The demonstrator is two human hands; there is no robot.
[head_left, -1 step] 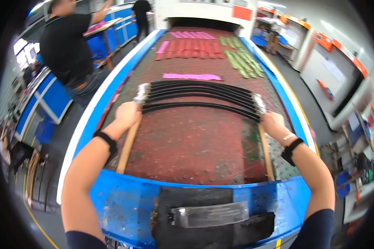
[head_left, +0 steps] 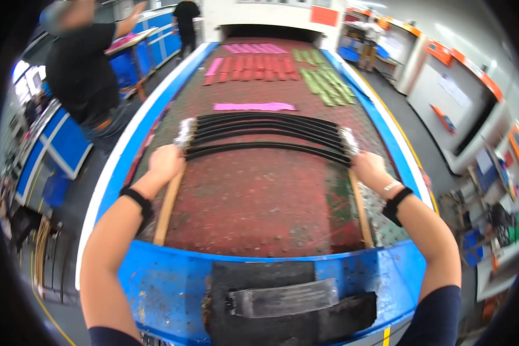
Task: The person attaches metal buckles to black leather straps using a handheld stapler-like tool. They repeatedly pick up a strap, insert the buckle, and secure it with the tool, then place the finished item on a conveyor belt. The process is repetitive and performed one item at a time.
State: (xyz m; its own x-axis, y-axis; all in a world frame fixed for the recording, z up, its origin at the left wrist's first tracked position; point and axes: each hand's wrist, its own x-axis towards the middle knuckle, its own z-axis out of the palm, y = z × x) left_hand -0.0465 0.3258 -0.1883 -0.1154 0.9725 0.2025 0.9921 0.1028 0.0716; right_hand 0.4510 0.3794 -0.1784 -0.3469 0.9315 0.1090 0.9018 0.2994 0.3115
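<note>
Several black strips (head_left: 265, 124) stretch side by side across the belt, with shiny silvery ends (head_left: 185, 134) at both sides. One strip lies a little apart, nearest me. My left hand (head_left: 167, 163) is closed at the left ends, around the wooden stick (head_left: 168, 207) running from under it toward me. At the right ends, my right hand (head_left: 370, 170) is closed in the same way on a second wooden stick (head_left: 360, 213). My fingers hide where strips and sticks meet.
The reddish conveyor belt (head_left: 254, 202) leads to a dark opening in a white machine (head_left: 265, 16). Pink (head_left: 255, 106), red (head_left: 259, 68) and green strips (head_left: 327, 86) lie farther along. A clear plastic bag (head_left: 285, 298) rests on the blue front edge. A person (head_left: 83, 69) stands at left.
The whole view has shifted slightly, so the belt and strips appear a little farther left. My hands keep their places at the strip ends.
</note>
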